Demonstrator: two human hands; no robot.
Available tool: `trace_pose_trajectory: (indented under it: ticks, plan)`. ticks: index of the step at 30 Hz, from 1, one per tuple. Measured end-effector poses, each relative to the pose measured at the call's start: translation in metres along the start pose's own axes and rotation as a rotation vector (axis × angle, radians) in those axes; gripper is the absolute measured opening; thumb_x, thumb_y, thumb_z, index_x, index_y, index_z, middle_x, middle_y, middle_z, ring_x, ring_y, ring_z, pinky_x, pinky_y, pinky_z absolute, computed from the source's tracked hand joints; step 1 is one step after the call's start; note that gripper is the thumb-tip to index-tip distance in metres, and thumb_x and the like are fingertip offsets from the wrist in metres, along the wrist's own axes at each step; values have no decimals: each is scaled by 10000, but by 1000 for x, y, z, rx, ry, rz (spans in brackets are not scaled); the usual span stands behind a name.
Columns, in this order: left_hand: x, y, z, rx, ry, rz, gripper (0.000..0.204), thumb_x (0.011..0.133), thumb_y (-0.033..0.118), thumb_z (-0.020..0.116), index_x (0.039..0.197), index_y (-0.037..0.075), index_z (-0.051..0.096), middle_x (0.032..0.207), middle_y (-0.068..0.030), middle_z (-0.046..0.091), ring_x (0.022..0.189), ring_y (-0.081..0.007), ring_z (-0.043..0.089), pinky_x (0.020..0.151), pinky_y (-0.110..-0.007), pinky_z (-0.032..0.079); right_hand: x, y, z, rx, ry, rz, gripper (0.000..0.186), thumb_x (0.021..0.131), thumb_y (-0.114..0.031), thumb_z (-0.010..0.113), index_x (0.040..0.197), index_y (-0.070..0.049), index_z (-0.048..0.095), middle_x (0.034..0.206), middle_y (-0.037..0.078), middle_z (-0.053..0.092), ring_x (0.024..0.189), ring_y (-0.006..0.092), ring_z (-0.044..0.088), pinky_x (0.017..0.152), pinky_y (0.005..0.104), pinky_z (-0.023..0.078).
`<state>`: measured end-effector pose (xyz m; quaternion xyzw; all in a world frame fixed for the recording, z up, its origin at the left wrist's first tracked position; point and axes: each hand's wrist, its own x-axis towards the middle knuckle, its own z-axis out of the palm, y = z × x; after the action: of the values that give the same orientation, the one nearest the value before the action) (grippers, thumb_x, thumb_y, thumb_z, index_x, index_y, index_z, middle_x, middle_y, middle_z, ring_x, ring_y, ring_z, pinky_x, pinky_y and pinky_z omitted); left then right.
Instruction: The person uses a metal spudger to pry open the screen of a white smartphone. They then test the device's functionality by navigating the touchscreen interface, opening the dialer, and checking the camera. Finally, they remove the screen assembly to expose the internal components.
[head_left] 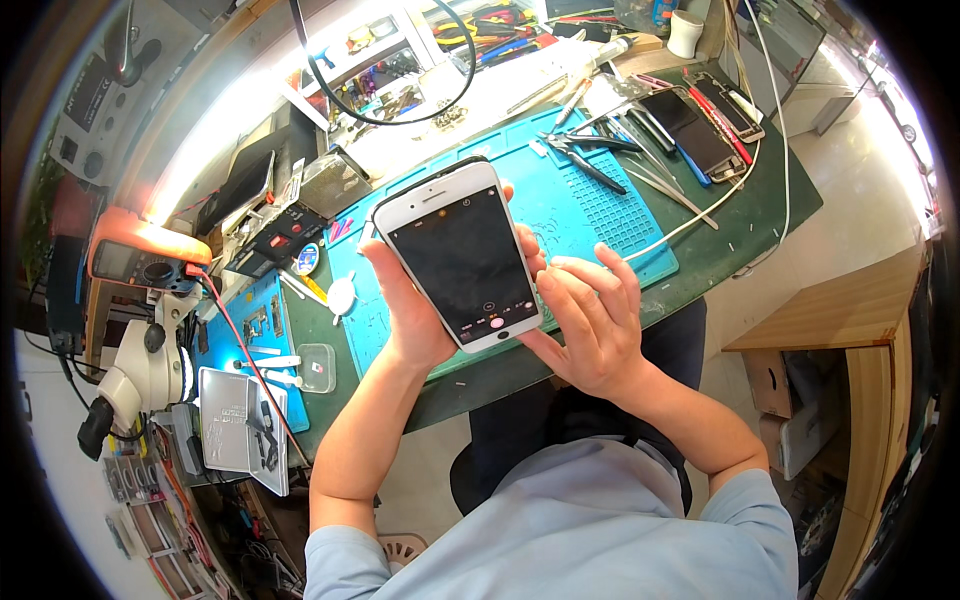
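Note:
A white smartphone [462, 260] is held up over the bench, its mostly dark screen showing camera controls and a pale round button near the lower end. My left hand [408, 318] grips it from the left and behind, with the thumb along its left edge and fingertips showing past the right edge. Just right of the phone's lower corner is my right hand [597, 330], holding nothing, its fingers apart and partly curled. The right thumb tip is close to the phone's bottom edge; I cannot tell whether it touches. Beneath the phone lies a blue repair mat [590, 235].
Black-handled cutters [588, 158], tweezers [672, 192] and loose phone screens [690, 130] lie at the right back. At left stand an orange multimeter [140, 250], a white microscope [145, 365] and an open grey case [228, 420]. A black cable loop [385, 120] hangs above the bench.

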<state>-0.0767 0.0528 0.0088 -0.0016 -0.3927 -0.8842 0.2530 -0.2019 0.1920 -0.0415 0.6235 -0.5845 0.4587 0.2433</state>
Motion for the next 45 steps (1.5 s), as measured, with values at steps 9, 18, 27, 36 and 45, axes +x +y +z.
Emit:
trace_pose_trajectory:
  ticks: [9, 18, 27, 36, 45]
  plan:
    - [0, 0, 0, 51, 21, 4, 1249, 778, 1004, 360, 1486, -23, 427, 1091, -199, 662, 1059, -300, 632, 1022, -465, 493, 0, 0, 0, 1, -2, -5, 640, 823, -222, 817, 1399, -69, 585, 1249, 60, 698, 1154, 235, 638, 1107, 513, 417]
    - [-3, -1, -1, 120, -7, 24, 1295, 771, 1018, 321, 1510, -43, 413, 1117, -190, 672, 1089, -281, 638, 1043, -459, 488, 1, 0, 1, 4, 13, -6, 640, 817, -196, 807, 1402, -72, 579, 1256, 48, 696, 1151, 228, 632, 1101, 510, 421]
    - [1, 0, -2, 14, 3, 36, 1253, 808, 993, 317, 1492, -51, 421, 1116, -176, 659, 1084, -286, 638, 1033, -464, 506, 2, -1, 0, 18, -10, 9, 646, 808, -192, 822, 1396, -75, 580, 1263, 50, 674, 1158, 232, 628, 1094, 515, 422]
    - [1, 1, -11, -213, 159, -4, 1022, 957, 852, 268, 1534, 15, 380, 1216, -169, 619, 1103, -321, 632, 1040, -494, 513, 7, 1, -7, 78, -111, 59, 662, 831, -319, 816, 1394, -57, 587, 1285, 89, 627, 1193, 261, 604, 1102, 533, 412]
    - [1, -2, -13, -255, 150, -21, 972, 985, 816, 269, 1534, 20, 365, 1246, -174, 610, 1130, -316, 623, 1069, -493, 500, 7, 1, -7, 73, -113, 55, 632, 893, -405, 761, 1387, -45, 597, 1275, 102, 624, 1203, 268, 596, 1110, 537, 406]
